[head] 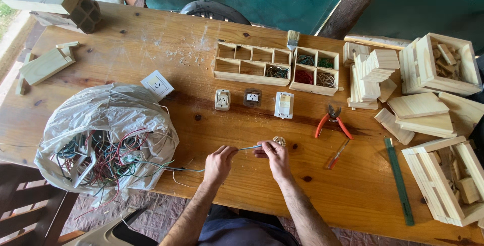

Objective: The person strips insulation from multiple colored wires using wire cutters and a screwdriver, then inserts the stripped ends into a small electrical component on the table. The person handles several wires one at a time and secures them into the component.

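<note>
My left hand (219, 164) pinches a thin blue-grey wire (248, 147) near the front edge of the wooden table (151, 49). My right hand (275, 157) grips the same wire a little to the right, so a short stretch runs taut between the two hands. The wire trails left from my left hand toward a clear plastic bag (108, 140) full of tangled coloured wires. A small coil of wire (279, 140) lies just beyond my right hand's fingers.
Red-handled pliers (333, 122), a screwdriver (339, 154) and a green ruler (399, 180) lie to the right. Wall sockets (222, 99) and a white switch (284, 104) sit mid-table before compartmented wooden trays (252, 63) holding sorted wires. Wooden boxes and blocks (433, 120) crowd the right side.
</note>
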